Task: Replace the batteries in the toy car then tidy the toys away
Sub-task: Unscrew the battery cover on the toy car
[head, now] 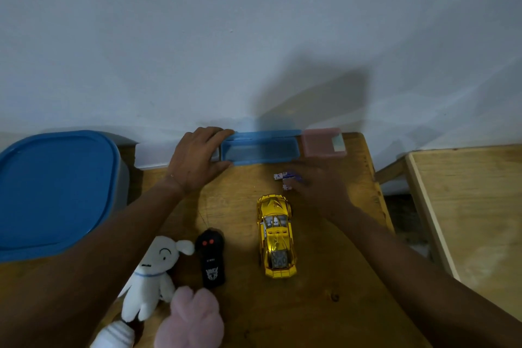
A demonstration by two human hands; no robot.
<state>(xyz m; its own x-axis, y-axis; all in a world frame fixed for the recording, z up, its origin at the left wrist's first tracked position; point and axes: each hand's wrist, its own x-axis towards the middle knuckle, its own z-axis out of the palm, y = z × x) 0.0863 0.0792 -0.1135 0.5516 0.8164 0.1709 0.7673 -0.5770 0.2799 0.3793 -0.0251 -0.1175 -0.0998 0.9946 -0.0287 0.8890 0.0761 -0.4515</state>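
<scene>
The yellow toy car [276,236] stands on its wheels on the wooden table [324,299], between the two forearms and just nearer the person than the right hand [319,189], its nose pointing away towards the wall. Beyond the car, a few small batteries [282,177] lie on the table at the tips of the right hand's fingers. That hand is blurred and lies low over them, so I cannot tell whether it touches or holds any. The left hand [197,158] grips the left end of an open blue case [262,153] at the far edge of the table, fingers curled over its far rim and thumb against its near side. A pink box [322,144] sits just past the case's other end, beyond the right hand, and a pale flat tray [151,155] shows behind the left wrist. Under the left forearm lie a black remote control [210,258], a white plush toy [152,277] and a pink plush toy [192,319]. Outside the left arm is a bin with a blue lid [53,192]. Outside the right arm is a second wooden surface [466,206].
</scene>
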